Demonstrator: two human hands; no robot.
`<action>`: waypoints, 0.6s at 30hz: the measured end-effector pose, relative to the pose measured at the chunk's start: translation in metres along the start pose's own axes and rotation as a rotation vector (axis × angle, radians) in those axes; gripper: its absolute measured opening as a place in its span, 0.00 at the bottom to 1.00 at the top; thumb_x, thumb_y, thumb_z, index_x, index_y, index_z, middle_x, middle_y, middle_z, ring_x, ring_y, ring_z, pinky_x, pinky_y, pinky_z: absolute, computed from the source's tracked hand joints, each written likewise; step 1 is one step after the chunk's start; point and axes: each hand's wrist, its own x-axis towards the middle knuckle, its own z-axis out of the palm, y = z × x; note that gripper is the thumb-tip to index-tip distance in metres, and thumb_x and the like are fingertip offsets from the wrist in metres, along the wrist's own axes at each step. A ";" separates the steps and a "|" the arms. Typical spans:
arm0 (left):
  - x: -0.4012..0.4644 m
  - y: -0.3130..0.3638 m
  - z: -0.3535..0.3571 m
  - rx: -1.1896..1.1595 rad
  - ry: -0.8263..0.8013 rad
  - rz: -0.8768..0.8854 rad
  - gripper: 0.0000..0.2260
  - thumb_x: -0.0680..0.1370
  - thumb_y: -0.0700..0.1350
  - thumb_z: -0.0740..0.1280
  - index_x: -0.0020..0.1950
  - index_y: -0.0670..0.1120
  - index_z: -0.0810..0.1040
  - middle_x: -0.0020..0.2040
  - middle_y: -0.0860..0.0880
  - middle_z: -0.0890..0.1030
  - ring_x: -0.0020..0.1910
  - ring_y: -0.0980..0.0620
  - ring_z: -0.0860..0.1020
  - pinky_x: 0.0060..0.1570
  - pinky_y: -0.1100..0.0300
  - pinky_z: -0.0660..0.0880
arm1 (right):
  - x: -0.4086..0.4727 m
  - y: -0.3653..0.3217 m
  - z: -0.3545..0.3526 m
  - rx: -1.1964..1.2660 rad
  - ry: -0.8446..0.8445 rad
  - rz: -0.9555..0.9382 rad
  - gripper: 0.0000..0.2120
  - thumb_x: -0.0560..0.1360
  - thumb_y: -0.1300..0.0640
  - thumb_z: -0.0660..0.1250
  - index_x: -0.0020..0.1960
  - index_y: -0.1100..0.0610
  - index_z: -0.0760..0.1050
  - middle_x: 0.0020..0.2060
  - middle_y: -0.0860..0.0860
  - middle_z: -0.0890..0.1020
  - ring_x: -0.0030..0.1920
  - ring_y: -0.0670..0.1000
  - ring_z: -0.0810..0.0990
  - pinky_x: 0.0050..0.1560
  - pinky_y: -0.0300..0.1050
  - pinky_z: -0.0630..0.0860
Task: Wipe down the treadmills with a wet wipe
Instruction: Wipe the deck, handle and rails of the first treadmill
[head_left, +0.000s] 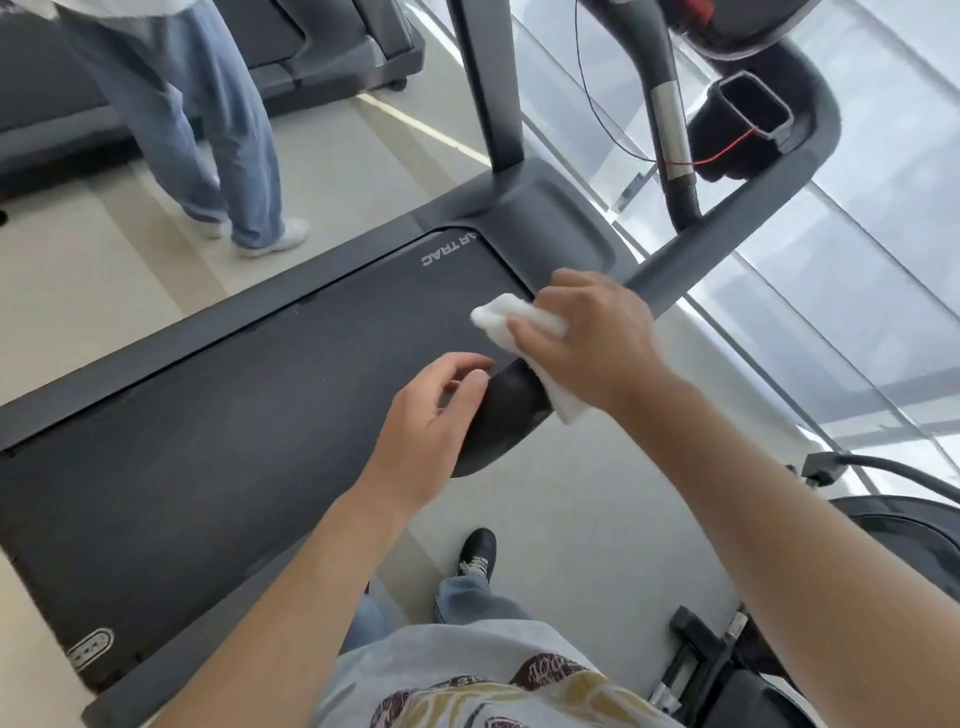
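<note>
Nearest the handrail: the person's patterned shirt (483, 686) and one black shoe (478, 552) on the pale floor (571, 493), just beside the treadmill.
Handrail: a dark padded bar (504, 415) reaching out over the treadmill's near side; both hands meet at it.
Left hand: the left hand (431, 421) sits at the handrail's free end, fingers loosely bent against the pad, thumb apart; whether it truly grips I cannot tell.
Right hand: the right hand (587, 338) is curled over the handrail just beyond the left, clamped on the wipe.
Wipe: the white wipe (514, 322) is wrapped round the handrail under the right palm, one bunched end sticking out past the fingers, another corner hanging below the wrist.
Treadmill: the black belt (234, 441) runs under and beyond the handrail, framed by grey side rails (208, 322).
Beyond the handrail: a grey upright post (488, 88), a cup holder (748, 119) with red and black wires (722, 153).
Farthest: another person's legs in loose blue jeans (218, 130) and white shoes, standing past the treadmill.
</note>
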 end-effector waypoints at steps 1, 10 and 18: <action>0.000 -0.003 -0.001 -0.079 0.036 -0.024 0.11 0.86 0.48 0.61 0.61 0.50 0.82 0.54 0.54 0.85 0.56 0.53 0.83 0.57 0.57 0.78 | -0.010 -0.017 0.004 0.033 0.038 -0.040 0.20 0.76 0.40 0.67 0.34 0.53 0.74 0.34 0.48 0.70 0.38 0.51 0.72 0.35 0.46 0.69; 0.007 0.018 0.007 -0.330 0.136 -0.067 0.19 0.89 0.45 0.51 0.57 0.40 0.81 0.48 0.45 0.84 0.47 0.51 0.82 0.45 0.54 0.80 | -0.028 -0.033 0.020 0.153 0.171 -0.316 0.19 0.77 0.46 0.71 0.33 0.55 0.73 0.34 0.49 0.73 0.35 0.52 0.68 0.32 0.44 0.65; 0.008 0.012 0.033 0.068 0.100 0.084 0.14 0.84 0.49 0.60 0.61 0.50 0.83 0.49 0.58 0.83 0.46 0.61 0.79 0.47 0.67 0.71 | 0.034 0.055 -0.017 -0.035 -0.064 0.129 0.21 0.77 0.39 0.65 0.30 0.48 0.69 0.35 0.49 0.70 0.37 0.50 0.71 0.35 0.44 0.61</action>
